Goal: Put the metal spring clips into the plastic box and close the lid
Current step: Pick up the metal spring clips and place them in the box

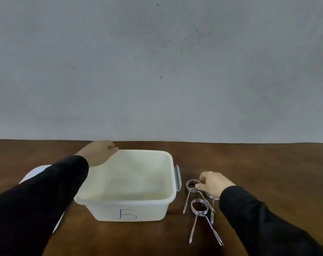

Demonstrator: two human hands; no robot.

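A white plastic box (127,183) stands open on a brown wooden table (258,163), low and slightly left of centre in the frame; its interior is bare, with no clips inside. A handwritten blue letter "B" (127,214) marks its near wall, and a grey latch handle (177,177) hangs at its right side. A white lid (34,172) lies flat on the table at the lower left, mostly hidden under the left sleeve (37,196). The left hand (99,152) rests at the far left corner of the box rim, fingers curled loosely over the edge; how firmly they grip cannot be told. Three metal spring clips lie just right of the box: the far clip (192,186), the near clip (199,207) in front of it with its wire legs pointing toward the bottom edge, and a third clip (211,197) partly hidden beneath the right hand (213,182). The right hand's thumb and fingertips (198,186) are pinched on the coil of the far clip, which sits on the table. The right sleeve (264,222) runs to the lower right corner.
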